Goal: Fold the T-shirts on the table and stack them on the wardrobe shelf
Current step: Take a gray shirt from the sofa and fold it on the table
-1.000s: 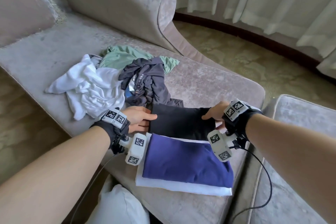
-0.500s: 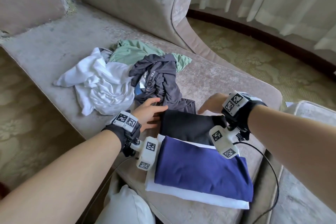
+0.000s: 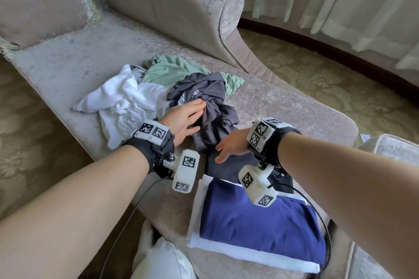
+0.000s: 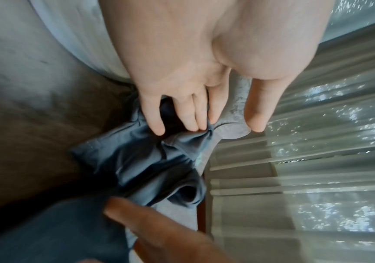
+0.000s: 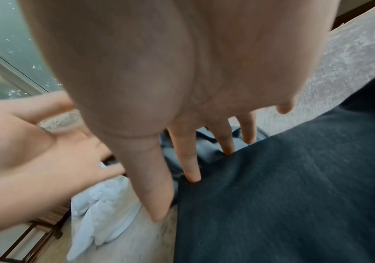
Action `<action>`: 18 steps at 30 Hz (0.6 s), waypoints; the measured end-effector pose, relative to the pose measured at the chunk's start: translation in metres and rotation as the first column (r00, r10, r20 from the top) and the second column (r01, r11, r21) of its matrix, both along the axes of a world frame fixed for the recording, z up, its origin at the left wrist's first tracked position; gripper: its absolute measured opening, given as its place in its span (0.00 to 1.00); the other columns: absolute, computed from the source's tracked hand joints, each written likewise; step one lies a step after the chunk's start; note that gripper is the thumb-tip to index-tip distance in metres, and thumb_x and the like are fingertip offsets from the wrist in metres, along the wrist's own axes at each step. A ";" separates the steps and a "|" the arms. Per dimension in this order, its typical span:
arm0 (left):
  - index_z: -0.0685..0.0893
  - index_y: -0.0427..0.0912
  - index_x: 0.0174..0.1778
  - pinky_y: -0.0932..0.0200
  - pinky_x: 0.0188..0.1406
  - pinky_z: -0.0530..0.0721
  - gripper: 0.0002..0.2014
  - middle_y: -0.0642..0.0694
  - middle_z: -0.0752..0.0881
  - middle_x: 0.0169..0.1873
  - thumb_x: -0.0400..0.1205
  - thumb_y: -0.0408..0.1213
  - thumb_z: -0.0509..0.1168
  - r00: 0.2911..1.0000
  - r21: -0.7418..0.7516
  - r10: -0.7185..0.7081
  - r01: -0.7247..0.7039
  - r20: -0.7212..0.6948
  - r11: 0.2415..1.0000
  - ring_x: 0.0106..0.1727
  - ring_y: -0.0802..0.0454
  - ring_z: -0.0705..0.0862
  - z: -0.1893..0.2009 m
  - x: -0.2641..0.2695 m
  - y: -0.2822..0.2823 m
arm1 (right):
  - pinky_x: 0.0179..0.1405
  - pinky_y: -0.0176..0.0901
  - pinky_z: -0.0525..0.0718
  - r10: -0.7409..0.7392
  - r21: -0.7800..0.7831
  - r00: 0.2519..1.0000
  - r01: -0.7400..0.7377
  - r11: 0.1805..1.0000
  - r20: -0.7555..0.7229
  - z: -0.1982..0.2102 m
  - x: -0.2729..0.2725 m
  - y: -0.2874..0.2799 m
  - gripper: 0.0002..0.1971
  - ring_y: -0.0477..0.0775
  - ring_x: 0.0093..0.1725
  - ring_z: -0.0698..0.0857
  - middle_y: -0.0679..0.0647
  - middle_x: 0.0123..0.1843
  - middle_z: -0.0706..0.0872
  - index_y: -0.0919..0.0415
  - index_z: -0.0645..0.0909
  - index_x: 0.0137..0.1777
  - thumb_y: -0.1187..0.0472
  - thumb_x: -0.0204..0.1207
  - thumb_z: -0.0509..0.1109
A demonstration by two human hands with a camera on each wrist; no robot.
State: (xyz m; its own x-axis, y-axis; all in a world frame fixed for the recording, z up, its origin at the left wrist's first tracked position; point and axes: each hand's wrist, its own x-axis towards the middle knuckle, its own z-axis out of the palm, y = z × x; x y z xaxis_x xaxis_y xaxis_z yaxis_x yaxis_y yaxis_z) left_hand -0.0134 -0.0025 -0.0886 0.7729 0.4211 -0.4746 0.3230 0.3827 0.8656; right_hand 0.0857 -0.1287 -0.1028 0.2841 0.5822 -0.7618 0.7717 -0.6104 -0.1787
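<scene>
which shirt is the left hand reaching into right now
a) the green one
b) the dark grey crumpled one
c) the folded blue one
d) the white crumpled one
b: in the head view the left hand has its straight fingers on the dark grey crumpled shirt, and the left wrist view shows the fingertips among its folds; the white, green and blue shirts are untouched.

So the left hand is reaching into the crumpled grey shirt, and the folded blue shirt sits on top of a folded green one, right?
One slip: the folded blue shirt lies on a folded white shirt, not a green one, as the head view shows. The green shirt is crumpled in the unfolded pile. The left hand is indeed at the crumpled grey shirt.
</scene>
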 end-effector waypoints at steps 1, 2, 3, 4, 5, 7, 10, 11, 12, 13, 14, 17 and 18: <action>0.71 0.48 0.78 0.43 0.78 0.67 0.22 0.55 0.79 0.69 0.87 0.40 0.61 0.999 -0.009 0.018 -0.018 0.038 1.000 0.72 0.59 0.75 0.008 0.001 0.001 | 0.81 0.49 0.58 -0.008 -0.004 1.000 0.008 1.000 -0.005 0.000 -0.002 0.000 0.32 0.56 0.82 0.63 0.53 0.83 0.66 0.54 0.65 0.82 0.39 0.81 0.61; 0.71 0.47 0.78 0.42 0.78 0.67 0.22 0.53 0.79 0.71 0.87 0.39 0.60 0.996 -0.020 0.034 -0.033 0.080 0.999 0.71 0.59 0.76 0.016 0.001 0.002 | 0.80 0.50 0.61 -0.040 0.002 0.999 0.040 0.999 -0.013 -0.002 -0.002 0.000 0.34 0.57 0.80 0.66 0.53 0.82 0.67 0.54 0.67 0.82 0.38 0.80 0.63; 0.71 0.46 0.78 0.42 0.78 0.67 0.21 0.52 0.78 0.73 0.88 0.38 0.59 0.992 -0.028 0.051 -0.048 0.119 0.998 0.70 0.59 0.77 0.025 0.001 0.002 | 0.78 0.49 0.64 -0.102 0.022 0.994 0.102 0.995 -0.028 -0.002 -0.002 0.000 0.36 0.57 0.79 0.69 0.53 0.81 0.70 0.56 0.68 0.81 0.37 0.78 0.66; 0.72 0.46 0.77 0.43 0.78 0.67 0.20 0.51 0.78 0.72 0.88 0.37 0.59 0.985 -0.032 0.065 -0.061 0.157 0.998 0.68 0.59 0.78 0.033 0.000 0.003 | 0.76 0.48 0.68 -0.190 0.063 0.981 0.192 0.979 -0.038 -0.002 -0.002 0.001 0.37 0.58 0.77 0.71 0.54 0.79 0.72 0.58 0.69 0.79 0.37 0.76 0.68; 0.73 0.45 0.76 0.43 0.77 0.68 0.19 0.51 0.80 0.71 0.88 0.37 0.58 0.978 -0.035 0.079 -0.074 0.194 0.997 0.67 0.59 0.78 0.043 -0.002 0.004 | 0.73 0.48 0.70 -0.281 0.132 0.959 0.285 0.949 -0.047 0.000 -0.002 0.002 0.39 0.59 0.75 0.73 0.56 0.77 0.73 0.60 0.70 0.79 0.37 0.74 0.70; 0.76 0.45 0.74 0.44 0.75 0.68 0.17 0.52 0.83 0.65 0.88 0.37 0.58 0.959 -0.053 0.108 -0.098 0.262 0.994 0.65 0.59 0.81 0.064 -0.007 0.005 | 0.73 0.51 0.70 -0.464 0.283 0.885 0.457 0.843 -0.044 0.012 -0.006 0.004 0.48 0.62 0.76 0.70 0.59 0.79 0.67 0.59 0.64 0.81 0.34 0.67 0.74; 0.82 0.45 0.64 0.46 0.72 0.71 0.11 0.52 0.87 0.56 0.88 0.36 0.58 0.929 -0.061 0.135 -0.121 0.343 0.991 0.59 0.59 0.85 0.097 -0.020 0.006 | 0.75 0.62 0.70 -0.625 0.443 0.770 0.607 0.660 -0.124 0.032 -0.013 0.020 0.70 0.65 0.78 0.66 0.59 0.82 0.59 0.50 0.49 0.84 0.25 0.43 0.78; 0.83 0.45 0.60 0.48 0.72 0.73 0.10 0.52 0.88 0.54 0.88 0.36 0.58 0.920 -0.064 0.141 -0.126 0.367 0.990 0.57 0.59 0.86 0.107 -0.026 0.005 | 0.73 0.64 0.73 -0.640 0.488 0.735 0.653 0.579 -0.224 0.042 -0.020 0.026 0.76 0.64 0.78 0.67 0.57 0.82 0.59 0.48 0.45 0.84 0.26 0.35 0.79; 0.83 0.45 0.58 0.49 0.71 0.75 0.10 0.51 0.89 0.53 0.88 0.35 0.58 0.909 -0.068 0.147 -0.131 0.391 0.989 0.56 0.58 0.87 0.117 -0.033 0.005 | 0.68 0.65 0.78 -0.646 0.514 0.681 0.713 0.477 -0.344 0.047 -0.023 0.033 0.79 0.63 0.76 0.70 0.55 0.82 0.61 0.46 0.43 0.84 0.29 0.31 0.81; 0.84 0.44 0.58 0.50 0.69 0.77 0.09 0.50 0.90 0.52 0.87 0.34 0.58 0.897 -0.076 0.158 -0.139 0.413 0.987 0.55 0.57 0.88 0.127 -0.041 0.005 | 0.63 0.64 0.83 -0.636 0.530 0.631 0.757 0.382 -0.444 0.057 -0.032 0.037 0.77 0.62 0.73 0.74 0.54 0.80 0.65 0.45 0.43 0.83 0.34 0.34 0.85; 0.84 0.43 0.58 0.51 0.66 0.80 0.09 0.48 0.90 0.51 0.87 0.32 0.59 0.884 -0.082 0.175 -0.155 0.434 0.985 0.54 0.55 0.89 0.136 -0.050 0.005 | 0.56 0.62 0.87 -0.610 0.526 0.577 0.800 0.288 -0.544 0.067 -0.040 0.042 0.71 0.61 0.67 0.78 0.53 0.76 0.70 0.47 0.46 0.82 0.41 0.42 0.88; 0.85 0.41 0.55 0.54 0.56 0.86 0.10 0.46 0.92 0.45 0.85 0.28 0.60 0.846 -0.075 0.228 -0.220 0.482 0.973 0.48 0.53 0.91 0.163 -0.085 0.006 | 0.43 0.54 0.91 -0.456 0.522 0.495 0.850 0.074 -0.740 0.100 -0.068 0.051 0.38 0.54 0.44 0.85 0.50 0.53 0.80 0.57 0.61 0.71 0.61 0.67 0.82; 0.85 0.41 0.54 0.54 0.56 0.86 0.10 0.45 0.92 0.43 0.85 0.26 0.60 0.834 -0.064 0.236 -0.236 0.498 0.970 0.47 0.53 0.91 0.172 -0.098 0.007 | 0.45 0.58 0.90 -0.437 0.548 0.512 0.835 0.050 -0.740 0.110 -0.077 0.054 0.30 0.54 0.40 0.85 0.51 0.47 0.81 0.58 0.67 0.68 0.62 0.71 0.79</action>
